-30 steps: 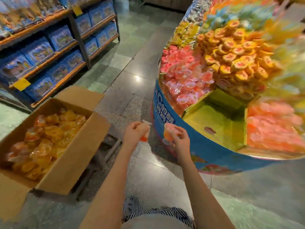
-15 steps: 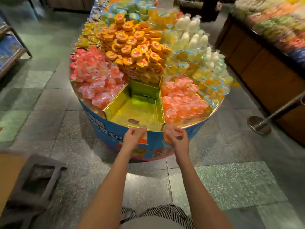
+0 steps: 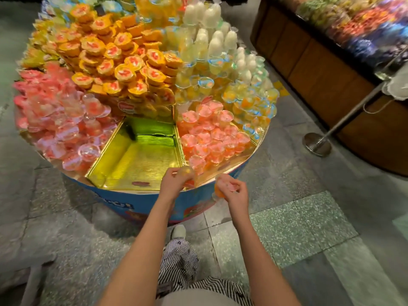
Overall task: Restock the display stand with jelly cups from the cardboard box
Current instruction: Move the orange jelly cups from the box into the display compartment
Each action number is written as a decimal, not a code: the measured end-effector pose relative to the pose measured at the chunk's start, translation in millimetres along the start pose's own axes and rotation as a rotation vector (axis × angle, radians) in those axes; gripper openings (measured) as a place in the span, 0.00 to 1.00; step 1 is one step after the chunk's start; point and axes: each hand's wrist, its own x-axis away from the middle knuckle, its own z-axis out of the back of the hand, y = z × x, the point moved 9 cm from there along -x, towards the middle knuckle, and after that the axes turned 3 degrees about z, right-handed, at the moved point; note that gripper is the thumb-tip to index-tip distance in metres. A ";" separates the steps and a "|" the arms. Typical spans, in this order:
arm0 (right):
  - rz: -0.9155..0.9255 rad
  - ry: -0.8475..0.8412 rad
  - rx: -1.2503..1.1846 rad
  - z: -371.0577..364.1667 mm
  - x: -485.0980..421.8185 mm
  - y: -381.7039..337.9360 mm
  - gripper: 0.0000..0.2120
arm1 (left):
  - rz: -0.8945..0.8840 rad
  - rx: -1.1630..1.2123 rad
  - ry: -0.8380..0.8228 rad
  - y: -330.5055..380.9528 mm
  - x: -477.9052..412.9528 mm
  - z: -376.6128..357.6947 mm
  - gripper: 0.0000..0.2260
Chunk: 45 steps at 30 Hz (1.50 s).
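The round display stand [image 3: 123,200] with a blue side fills the upper middle of the head view. Its near gold compartment [image 3: 136,160] holds no cups; the compartment to its right holds a heap of orange jelly cups [image 3: 212,138]. My left hand [image 3: 174,182] is over the stand's front rim, shut on a clear jelly cup [image 3: 187,171] right beside that heap. My right hand [image 3: 235,193] hovers just outside the rim, shut on an orange jelly cup [image 3: 221,188]. The cardboard box is out of view.
Pink cups [image 3: 64,122] fill the left section, yellow-orange cups [image 3: 123,62] the middle, pale and white ones [image 3: 220,51] the right. A wooden counter [image 3: 320,80] and a metal barrier post with its base [image 3: 316,144] stand to the right. A grey stool frame [image 3: 33,274] is at lower left.
The view has swung right from the cardboard box to the stand, and the box has left the frame. Both hands, each with a cup, moved forward to the stand's front rim.
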 end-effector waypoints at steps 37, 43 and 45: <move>-0.088 0.180 0.253 -139.5 -288.6 -28.3 0.42 | -0.284 -0.537 0.042 106.4 -230.4 6.3 0.34; -0.049 0.076 0.361 -134.0 -284.9 -32.1 0.38 | -0.446 -0.730 -0.066 108.5 -224.0 -43.1 0.36; -0.037 0.070 0.340 -126.3 -282.1 -31.1 0.34 | -0.542 -0.814 -0.108 109.3 -219.9 -61.7 0.34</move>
